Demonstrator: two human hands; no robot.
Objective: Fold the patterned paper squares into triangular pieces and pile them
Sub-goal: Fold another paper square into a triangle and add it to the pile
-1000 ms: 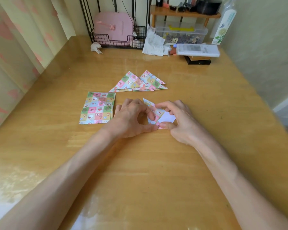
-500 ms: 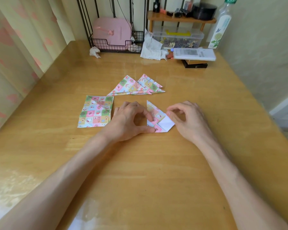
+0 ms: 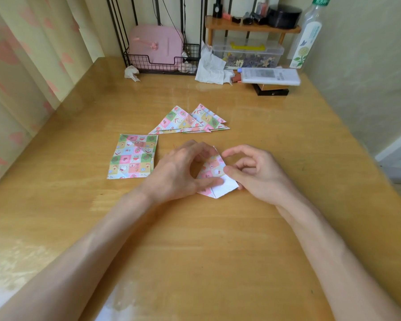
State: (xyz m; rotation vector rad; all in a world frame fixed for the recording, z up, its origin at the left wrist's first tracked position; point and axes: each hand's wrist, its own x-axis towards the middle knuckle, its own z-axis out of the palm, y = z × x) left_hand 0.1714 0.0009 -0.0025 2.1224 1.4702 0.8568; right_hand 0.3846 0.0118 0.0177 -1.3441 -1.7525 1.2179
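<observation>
In came your right hand (image 3: 257, 174)! Its thumb had landed on the half-folded paper piece (image 3: 212, 169), and the piece's white flap sat lower, nearer you, than half a second before. That hand reached in from the right with its fingers curled. The thumb tip was clamped on the piece's right edge and the forefinger was hooked above it, clear of the paper.

Your left hand (image 3: 181, 172) arched over the left side. Its fingers curled onto the top corner and its thumb lay flat across the fold, gripping it. The piece lay on the table (image 3: 218, 251) between both hands, patterned side up.

Just left of them sat the stack of unfolded squares (image 3: 132, 156), and beyond them the pile of triangles (image 3: 188, 121). At the back, the bottle (image 3: 307, 38) showed a flower on its label, but the writing was too blurred to read.
</observation>
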